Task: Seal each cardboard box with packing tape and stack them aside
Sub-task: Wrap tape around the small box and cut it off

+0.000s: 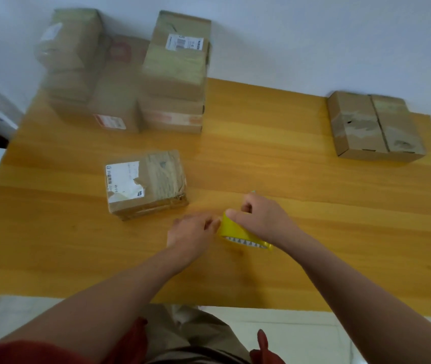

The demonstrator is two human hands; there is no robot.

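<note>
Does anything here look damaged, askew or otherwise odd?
The small brown cardboard box lying alone left of centre has a white shipping label torn ragged along its right edge, beside wrinkled tape. Nothing else stands out.

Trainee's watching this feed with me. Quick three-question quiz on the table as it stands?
1. True or false: the right hand grips the yellow tape roll.
2. Which box lies nearer the left hand? A) torn-label box B) far-right box
3. Fill in: the stacked boxes stand at the table's far ____ side.
Key: 1 true; 2 A; 3 left.
</note>
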